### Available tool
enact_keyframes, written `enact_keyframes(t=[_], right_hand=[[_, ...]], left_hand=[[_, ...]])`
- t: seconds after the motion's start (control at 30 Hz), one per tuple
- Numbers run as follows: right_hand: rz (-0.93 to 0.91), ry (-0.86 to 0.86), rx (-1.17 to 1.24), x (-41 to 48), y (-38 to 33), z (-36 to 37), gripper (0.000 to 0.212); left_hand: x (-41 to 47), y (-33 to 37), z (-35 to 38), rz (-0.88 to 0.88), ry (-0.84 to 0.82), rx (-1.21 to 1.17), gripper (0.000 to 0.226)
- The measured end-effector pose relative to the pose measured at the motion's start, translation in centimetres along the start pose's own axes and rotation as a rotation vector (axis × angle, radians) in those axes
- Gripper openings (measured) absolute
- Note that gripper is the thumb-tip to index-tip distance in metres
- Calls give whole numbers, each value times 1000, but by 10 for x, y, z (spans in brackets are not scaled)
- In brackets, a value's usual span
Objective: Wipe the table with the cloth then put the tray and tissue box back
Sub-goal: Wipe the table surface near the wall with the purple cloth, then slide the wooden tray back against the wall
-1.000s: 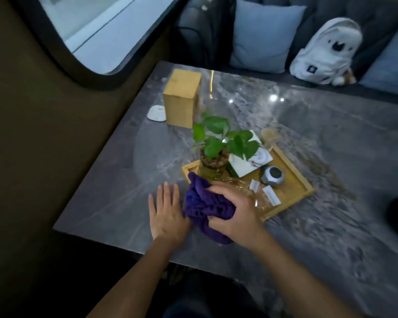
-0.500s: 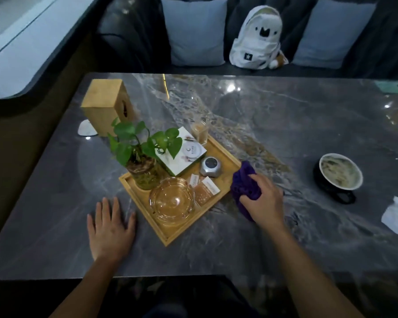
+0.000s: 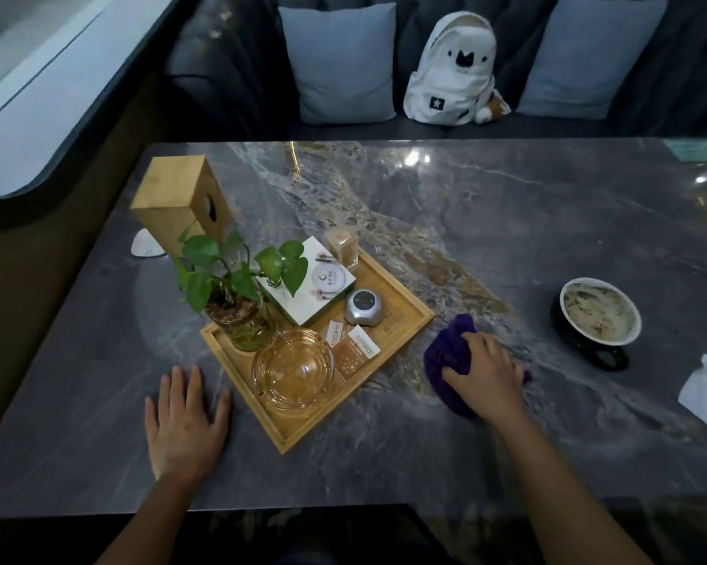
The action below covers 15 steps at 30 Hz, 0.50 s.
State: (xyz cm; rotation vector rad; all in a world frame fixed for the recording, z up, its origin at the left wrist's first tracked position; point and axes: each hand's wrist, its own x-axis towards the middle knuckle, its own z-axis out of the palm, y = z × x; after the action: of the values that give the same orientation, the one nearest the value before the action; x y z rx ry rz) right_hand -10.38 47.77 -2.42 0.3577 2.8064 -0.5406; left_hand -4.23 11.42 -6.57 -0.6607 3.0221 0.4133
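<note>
Cloth [image 3: 451, 362], purple and bunched, sits at three o'clock of the wooden tray [image 3: 400, 320] on the desk [image 3: 506, 222]; my right hand [image 3: 484, 375] has a closed grip on it. Soft and light, best held by its bunched top. My left hand [image 3: 186, 418] lies flat, holding nothing.

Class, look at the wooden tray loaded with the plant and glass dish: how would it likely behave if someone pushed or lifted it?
The wooden tray looks rigid, so it would probably slide as one piece on the glossy table. Loaded with the potted plant and glass dish, it is likely heavy. The tall plant might tip if jerked.
</note>
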Motion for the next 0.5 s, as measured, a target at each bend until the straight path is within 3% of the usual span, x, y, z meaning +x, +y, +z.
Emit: enact_keyframes(t=[0.13,0.23,0.3,0.4,0.5], right_hand=[[35,-162,3,13,-9,-27,58],[9,-2,-78,29,-27,-45,47],[-46,104,94,42,-44,-51,39],[-105,123,199,62,-66,-46,32],[-117,123,126,76,-81,-32,30]], left_hand=[[8,5,-8,-69,-65,-43,60],[12,22,-22,-158,-2,-39,49],[14,37,-31,-181,-26,-103,42],[17,57,-39,-287,-166,-302,47],[16,70,-41,-319,-214,-257,46]])
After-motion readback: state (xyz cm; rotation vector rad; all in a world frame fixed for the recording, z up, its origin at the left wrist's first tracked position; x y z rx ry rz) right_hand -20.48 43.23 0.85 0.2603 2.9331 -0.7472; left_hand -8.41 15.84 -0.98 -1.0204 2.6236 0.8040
